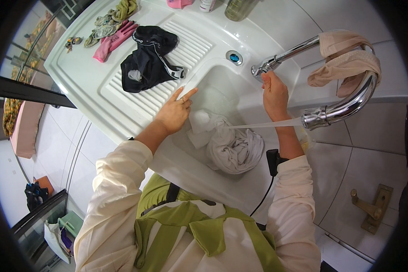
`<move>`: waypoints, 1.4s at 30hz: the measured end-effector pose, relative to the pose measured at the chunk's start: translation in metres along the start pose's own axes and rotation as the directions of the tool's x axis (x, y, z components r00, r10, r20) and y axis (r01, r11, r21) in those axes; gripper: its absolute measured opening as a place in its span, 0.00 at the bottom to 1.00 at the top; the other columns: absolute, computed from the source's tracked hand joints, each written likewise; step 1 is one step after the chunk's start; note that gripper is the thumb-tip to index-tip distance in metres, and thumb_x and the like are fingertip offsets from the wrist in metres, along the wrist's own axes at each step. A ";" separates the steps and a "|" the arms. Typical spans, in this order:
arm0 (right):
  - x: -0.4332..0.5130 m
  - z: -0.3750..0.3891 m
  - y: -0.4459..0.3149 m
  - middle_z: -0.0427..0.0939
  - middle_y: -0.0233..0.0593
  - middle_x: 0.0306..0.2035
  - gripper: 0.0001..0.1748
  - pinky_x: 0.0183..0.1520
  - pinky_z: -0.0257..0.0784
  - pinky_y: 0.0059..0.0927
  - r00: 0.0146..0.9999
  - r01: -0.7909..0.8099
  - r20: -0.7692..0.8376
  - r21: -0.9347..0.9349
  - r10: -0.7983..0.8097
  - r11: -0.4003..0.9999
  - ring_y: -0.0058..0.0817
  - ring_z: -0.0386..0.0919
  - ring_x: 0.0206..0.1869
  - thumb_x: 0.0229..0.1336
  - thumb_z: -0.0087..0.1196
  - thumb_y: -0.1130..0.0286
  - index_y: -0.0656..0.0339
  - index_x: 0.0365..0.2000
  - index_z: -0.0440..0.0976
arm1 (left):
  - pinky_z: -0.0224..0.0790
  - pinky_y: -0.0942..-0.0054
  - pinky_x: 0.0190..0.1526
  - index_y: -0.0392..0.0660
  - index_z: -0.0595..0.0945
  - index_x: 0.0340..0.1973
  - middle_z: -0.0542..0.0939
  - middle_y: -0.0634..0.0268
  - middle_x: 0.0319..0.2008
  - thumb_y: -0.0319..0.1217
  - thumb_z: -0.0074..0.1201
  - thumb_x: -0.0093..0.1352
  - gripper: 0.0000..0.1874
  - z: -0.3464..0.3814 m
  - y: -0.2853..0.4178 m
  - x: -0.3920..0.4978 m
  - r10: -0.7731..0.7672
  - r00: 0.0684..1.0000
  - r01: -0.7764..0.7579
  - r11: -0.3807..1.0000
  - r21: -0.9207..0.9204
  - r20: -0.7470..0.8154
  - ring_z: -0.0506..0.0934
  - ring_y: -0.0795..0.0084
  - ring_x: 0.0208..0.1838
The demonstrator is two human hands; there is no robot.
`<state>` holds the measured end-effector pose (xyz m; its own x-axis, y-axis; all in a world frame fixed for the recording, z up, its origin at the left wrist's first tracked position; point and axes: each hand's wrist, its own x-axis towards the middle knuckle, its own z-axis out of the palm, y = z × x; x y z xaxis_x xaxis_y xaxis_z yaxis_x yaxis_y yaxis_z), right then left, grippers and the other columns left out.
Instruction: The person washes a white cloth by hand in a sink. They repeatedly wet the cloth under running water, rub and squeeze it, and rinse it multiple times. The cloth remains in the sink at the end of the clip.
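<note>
My right hand (274,97) grips the handle at the base of a chrome faucet (355,107); the fingers mostly hide that handle. Water (265,124) runs from the spout, past my right wrist, into a white laundry sink (176,163). In its basin lies a wet, bunched white cloth (236,149) under the stream, with a paler white piece (200,122) beside it. My left hand (175,110) rests at the basin's rim by the ribbed washboard, fingers apart, with nothing held. On the ribs lies a black garment (144,69) with a lettered waistband.
Pink gloves (114,42) and a crumpled green patterned cloth (105,25) lie on the far left counter. A beige cloth (346,66) drapes over the faucet's neck. A bottle (236,8) stands at the back edge. A door handle (374,209) is at right.
</note>
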<state>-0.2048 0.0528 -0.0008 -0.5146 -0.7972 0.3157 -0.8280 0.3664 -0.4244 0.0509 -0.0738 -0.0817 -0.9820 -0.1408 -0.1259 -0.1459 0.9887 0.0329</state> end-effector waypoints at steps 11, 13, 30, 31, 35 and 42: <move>-0.001 0.003 0.002 0.74 0.45 0.25 0.13 0.29 0.66 0.44 0.996 0.082 -0.038 -0.044 -0.084 0.996 0.48 0.73 0.29 0.62 0.45 0.62 0.61 0.29 0.69 | 0.31 0.58 0.71 0.41 0.82 0.40 0.73 0.67 0.53 0.30 0.47 0.60 0.15 0.002 -0.001 0.000 0.007 1.000 -0.007 1.000 -0.003 -0.007 0.44 0.69 0.72; -0.002 0.004 0.002 0.74 0.45 0.25 0.13 0.28 0.66 0.44 0.994 0.097 -0.049 -0.080 -0.101 0.992 0.47 0.73 0.28 0.62 0.45 0.62 0.61 0.29 0.69 | 0.31 0.58 0.71 0.41 0.82 0.40 0.73 0.67 0.54 0.30 0.48 0.60 0.15 0.001 -0.001 0.000 0.005 1.000 -0.005 1.000 -0.017 0.005 0.44 0.69 0.72; 0.000 0.002 0.006 0.75 0.45 0.24 0.12 0.28 0.65 0.43 0.997 0.077 -0.027 -0.017 -0.078 0.997 0.47 0.73 0.27 0.61 0.47 0.63 0.61 0.28 0.71 | 0.35 0.58 0.70 0.40 0.83 0.32 0.77 0.65 0.44 0.29 0.44 0.62 0.12 0.005 -0.001 -0.001 0.026 0.996 -0.026 1.000 0.000 -0.082 0.47 0.70 0.72; 0.000 0.001 0.006 0.75 0.45 0.24 0.12 0.28 0.66 0.42 0.997 0.078 -0.017 -0.004 -0.078 0.997 0.47 0.73 0.27 0.61 0.47 0.63 0.61 0.28 0.71 | 0.35 0.58 0.70 0.40 0.83 0.32 0.77 0.66 0.44 0.29 0.44 0.62 0.12 0.005 -0.001 -0.002 0.023 0.995 -0.024 1.000 -0.009 -0.092 0.47 0.70 0.72; 0.002 -0.003 0.003 0.76 0.44 0.22 0.12 0.28 0.66 0.39 0.999 0.014 0.029 0.034 -0.015 0.999 0.43 0.75 0.26 0.62 0.47 0.62 0.60 0.29 0.72 | 0.35 0.59 0.70 0.41 0.83 0.32 0.77 0.67 0.44 0.29 0.43 0.63 0.12 0.005 -0.001 -0.002 0.023 0.995 -0.023 1.000 0.001 -0.098 0.48 0.72 0.71; 0.004 -0.013 -0.002 0.77 0.43 0.22 0.14 0.28 0.67 0.35 0.985 -0.097 0.142 0.011 0.095 0.995 0.38 0.77 0.26 0.63 0.44 0.59 0.58 0.31 0.74 | 0.34 0.59 0.71 0.41 0.83 0.34 0.76 0.67 0.49 0.28 0.47 0.59 0.12 0.005 -0.002 -0.003 0.013 0.999 -0.013 1.000 -0.013 -0.048 0.46 0.70 0.72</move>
<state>-0.2084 0.0549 0.0120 -0.5539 -0.8188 0.1505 -0.7715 0.4369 -0.4626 0.0543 -0.0750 -0.0864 -0.9884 -0.1304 -0.0780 -0.1343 0.9898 0.0475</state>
